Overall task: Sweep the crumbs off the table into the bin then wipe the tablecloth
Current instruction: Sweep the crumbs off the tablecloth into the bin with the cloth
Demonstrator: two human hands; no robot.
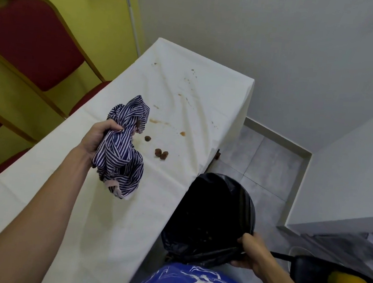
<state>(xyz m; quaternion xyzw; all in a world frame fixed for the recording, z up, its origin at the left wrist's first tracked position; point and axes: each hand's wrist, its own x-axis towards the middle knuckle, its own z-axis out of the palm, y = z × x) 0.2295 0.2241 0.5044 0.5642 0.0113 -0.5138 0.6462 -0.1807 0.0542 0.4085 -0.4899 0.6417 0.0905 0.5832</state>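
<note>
The left hand (95, 136) grips a bunched striped cloth (122, 147) above the white tablecloth (92, 212) — soft, light, best held by its gathered middle. Brown crumbs (161, 153) lie just right of it, likely loose enough to roll. The right hand (248, 252) clasps the black-lined bin (213, 217) rim at the table's right edge — thin, slippery plastic.

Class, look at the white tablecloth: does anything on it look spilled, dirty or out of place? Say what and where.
Yes. Brown crumbs lie loose near the edge of the tablecloth by the bin, and orange-brown stains smear it farther along. The left hand grips a striped rag; the right hand holds its rim.
</note>
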